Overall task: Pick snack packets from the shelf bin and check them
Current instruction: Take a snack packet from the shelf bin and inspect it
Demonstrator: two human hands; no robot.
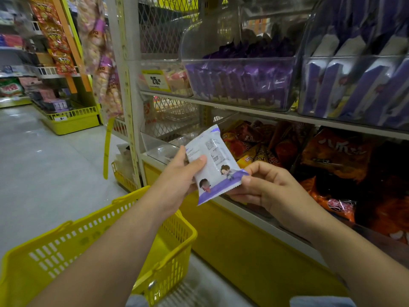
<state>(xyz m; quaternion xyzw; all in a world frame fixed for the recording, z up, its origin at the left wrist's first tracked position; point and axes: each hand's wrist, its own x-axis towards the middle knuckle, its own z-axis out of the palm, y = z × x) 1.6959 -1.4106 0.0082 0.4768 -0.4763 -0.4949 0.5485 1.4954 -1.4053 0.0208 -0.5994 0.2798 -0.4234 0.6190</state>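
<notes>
Both hands hold one white, purple-edged plastic snack packet (213,165): left hand (177,176) clasps its left side, right hand (263,187) pinches its lower right corner.

White-and-purple snack packet (215,165), yellow basket (66,251)

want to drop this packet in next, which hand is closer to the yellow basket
Left. The left hand holds the snack packet from its left side, right above the yellow basket rim. The right hand pinches the packet's lower right corner, further right over the shelf edge.
</notes>
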